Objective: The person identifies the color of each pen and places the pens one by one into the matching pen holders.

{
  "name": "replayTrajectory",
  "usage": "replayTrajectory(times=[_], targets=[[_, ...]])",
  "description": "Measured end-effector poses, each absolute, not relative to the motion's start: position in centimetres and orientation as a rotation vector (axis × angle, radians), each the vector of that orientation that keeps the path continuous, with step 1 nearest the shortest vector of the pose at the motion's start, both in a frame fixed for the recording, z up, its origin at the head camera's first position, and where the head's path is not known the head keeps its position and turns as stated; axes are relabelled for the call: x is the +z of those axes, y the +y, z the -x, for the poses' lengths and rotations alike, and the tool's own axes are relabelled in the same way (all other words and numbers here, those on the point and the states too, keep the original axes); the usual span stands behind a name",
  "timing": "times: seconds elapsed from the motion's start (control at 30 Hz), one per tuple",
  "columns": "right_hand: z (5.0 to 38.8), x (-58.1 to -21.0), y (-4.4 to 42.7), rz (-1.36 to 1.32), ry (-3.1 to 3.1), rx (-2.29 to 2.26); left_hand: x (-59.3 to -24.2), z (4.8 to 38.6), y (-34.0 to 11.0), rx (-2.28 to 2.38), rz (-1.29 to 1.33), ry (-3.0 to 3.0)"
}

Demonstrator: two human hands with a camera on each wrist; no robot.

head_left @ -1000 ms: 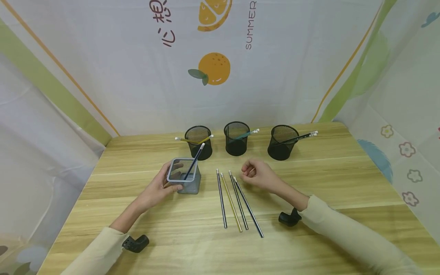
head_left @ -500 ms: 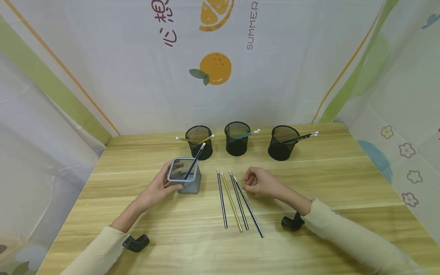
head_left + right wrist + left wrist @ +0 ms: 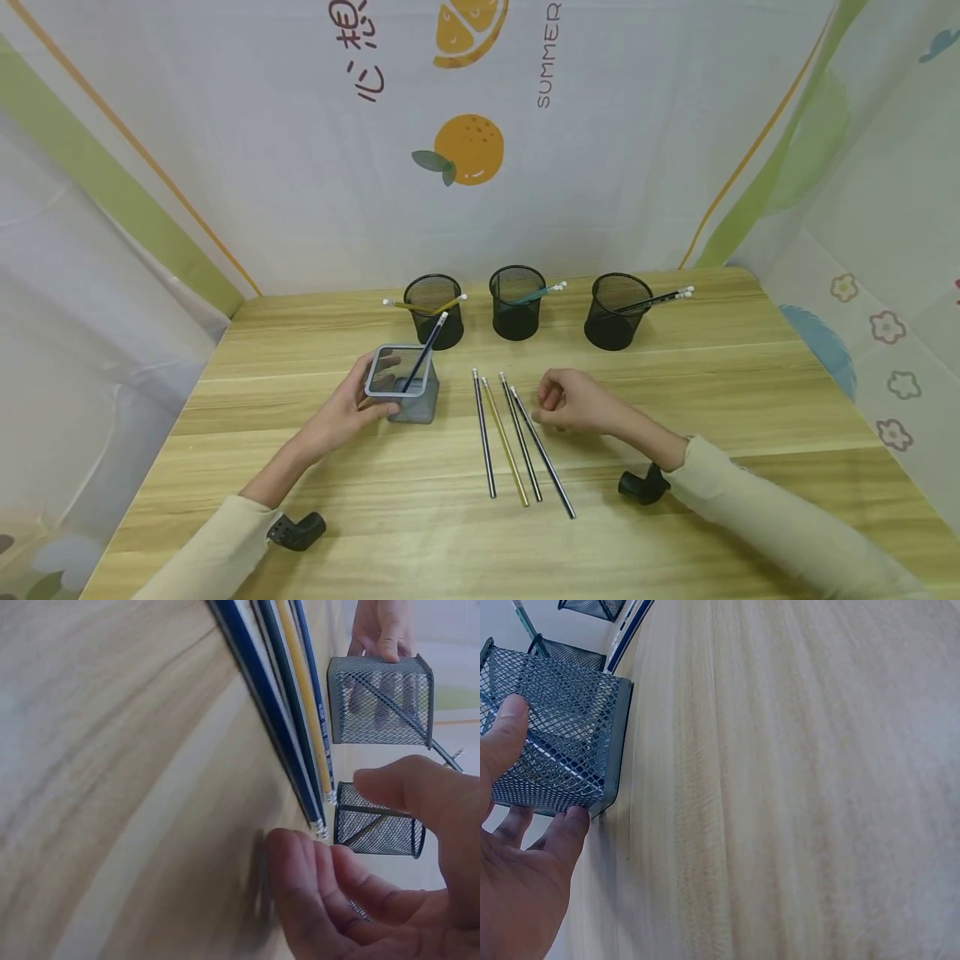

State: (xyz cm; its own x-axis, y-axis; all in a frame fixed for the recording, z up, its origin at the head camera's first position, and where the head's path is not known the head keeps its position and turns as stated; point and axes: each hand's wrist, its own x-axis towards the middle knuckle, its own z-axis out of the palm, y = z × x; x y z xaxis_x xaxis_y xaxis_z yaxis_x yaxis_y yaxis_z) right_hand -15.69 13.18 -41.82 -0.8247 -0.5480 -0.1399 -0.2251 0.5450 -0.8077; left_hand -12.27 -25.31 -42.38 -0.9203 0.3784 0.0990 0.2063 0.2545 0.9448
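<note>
In the head view, my left hand [image 3: 348, 421] grips a grey square mesh pencil holder [image 3: 422, 407], thumb at its near side and fingers around the left and back. One dark blue pencil [image 3: 432, 335] leans inside, its white eraser up. Right of the holder lie several pencils side by side: a blue pencil [image 3: 484, 437], a yellow pencil [image 3: 506, 442], a dark pencil [image 3: 521, 437] and another blue pencil [image 3: 546, 457]. My right hand [image 3: 581, 404] hovers by their eraser ends, fingers loosely bent. The right wrist view shows a gap between thumb and fingers, holding nothing.
Behind stand three round black mesh cups: the left cup [image 3: 442, 329] with yellow pencils, the middle cup [image 3: 516, 321] with green ones, the right cup [image 3: 611, 329] with black ones. A printed cloth [image 3: 315, 208] hangs behind the wooden table [image 3: 360, 533].
My right hand has drawn slightly nearer to me and to the right. The left hand, the holder and the loose pencils stay where they were.
</note>
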Motion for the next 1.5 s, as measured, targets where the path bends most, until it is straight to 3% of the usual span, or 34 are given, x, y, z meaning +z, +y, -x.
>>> replayTrajectory(times=[1.5], targets=[[13.4,-41.2,11.0,0.726,2.607,-0.769,-42.2,12.2,-25.2,1.747,-0.577,2.365]])
